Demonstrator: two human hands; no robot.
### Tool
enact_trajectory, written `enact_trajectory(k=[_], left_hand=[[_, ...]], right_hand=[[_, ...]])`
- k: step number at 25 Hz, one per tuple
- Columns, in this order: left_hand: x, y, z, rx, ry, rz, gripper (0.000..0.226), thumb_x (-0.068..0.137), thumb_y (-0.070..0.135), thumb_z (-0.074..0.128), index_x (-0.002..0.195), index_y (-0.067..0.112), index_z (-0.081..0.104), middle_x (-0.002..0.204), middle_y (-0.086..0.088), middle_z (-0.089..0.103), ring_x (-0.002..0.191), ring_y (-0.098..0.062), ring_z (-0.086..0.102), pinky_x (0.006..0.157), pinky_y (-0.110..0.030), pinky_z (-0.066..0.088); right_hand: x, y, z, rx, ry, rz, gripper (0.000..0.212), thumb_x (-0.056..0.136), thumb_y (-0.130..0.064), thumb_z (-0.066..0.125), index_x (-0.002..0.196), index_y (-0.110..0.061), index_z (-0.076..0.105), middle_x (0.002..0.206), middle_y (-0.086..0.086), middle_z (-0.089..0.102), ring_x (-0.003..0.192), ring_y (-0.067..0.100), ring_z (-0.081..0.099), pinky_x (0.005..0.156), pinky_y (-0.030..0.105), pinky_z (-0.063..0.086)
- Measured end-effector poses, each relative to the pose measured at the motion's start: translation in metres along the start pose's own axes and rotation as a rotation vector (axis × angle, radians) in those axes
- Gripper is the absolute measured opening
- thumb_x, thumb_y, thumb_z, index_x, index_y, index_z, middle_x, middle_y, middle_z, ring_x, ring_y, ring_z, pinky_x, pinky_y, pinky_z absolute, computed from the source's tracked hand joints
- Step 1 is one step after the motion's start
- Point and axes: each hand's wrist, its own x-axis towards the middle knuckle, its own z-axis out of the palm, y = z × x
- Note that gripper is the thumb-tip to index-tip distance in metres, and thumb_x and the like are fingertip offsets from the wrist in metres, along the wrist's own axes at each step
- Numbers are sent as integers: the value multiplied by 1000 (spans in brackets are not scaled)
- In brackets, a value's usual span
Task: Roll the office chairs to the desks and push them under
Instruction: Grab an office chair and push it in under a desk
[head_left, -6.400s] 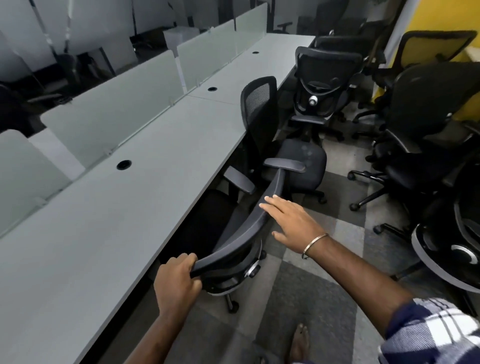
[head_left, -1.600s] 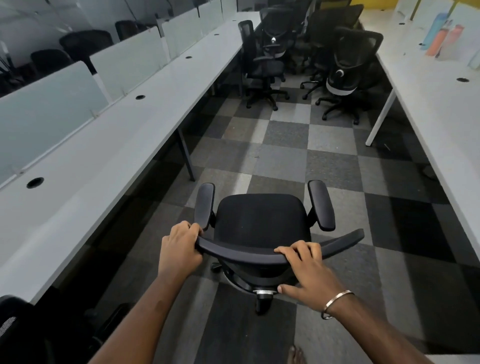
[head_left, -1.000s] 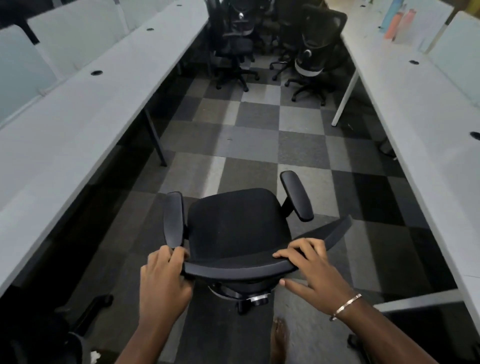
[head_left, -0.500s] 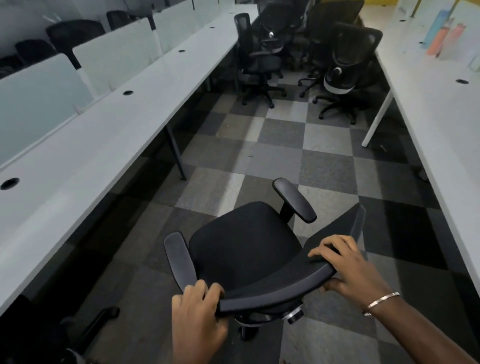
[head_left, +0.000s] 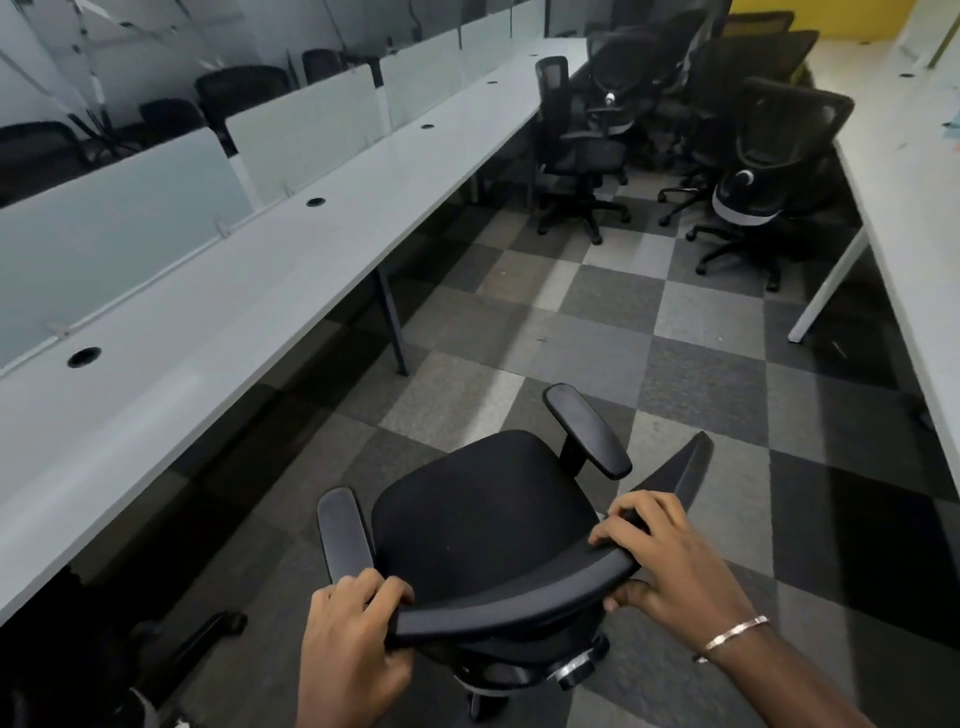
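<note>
No legible text, labels or nos. anywhere in view

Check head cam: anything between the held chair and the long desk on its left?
Head view: only bare checkered carpet between the held chair and the long desk. A desk leg stands further ahead.

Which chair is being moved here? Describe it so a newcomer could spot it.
Between the long white desk and the aisle's checkered carpet, it is the nearest black chair. Unlike the chairs clustered at the far end, both hands hold its backrest: left hand, right hand.
</note>
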Motion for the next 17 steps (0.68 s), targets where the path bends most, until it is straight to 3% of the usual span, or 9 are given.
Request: enact_trajectory(k=[8,12,17], left_hand=[[32,-15,-2,-40,42,-275,38,59,17,72,85,37,54,81,18,40,70,-11,41,61,-33,40],[49,-39,-2,-37,85,-376,33,64,20,65,87,40,53,84,20,40,73,-7,41,58,-27,39],[75,-83,-11,-23,140,-485,45,54,10,60,90,37,57,86,19,43,72,-10,41,61,-30,42]], right_hand=[[112,4,16,-29,-92,-86,65,64,-41,90,120,-38,59,126,-14,41,132,11,35,94,39,52],[171,-4,34,-48,-116,-152,67,65,-43,89,123,-41,56,125,-15,38,133,9,33,93,37,54],[250,-32,50,-98,-148,-241,67,64,-56,85,122,-47,52,116,-20,38,126,6,36,87,35,47]])
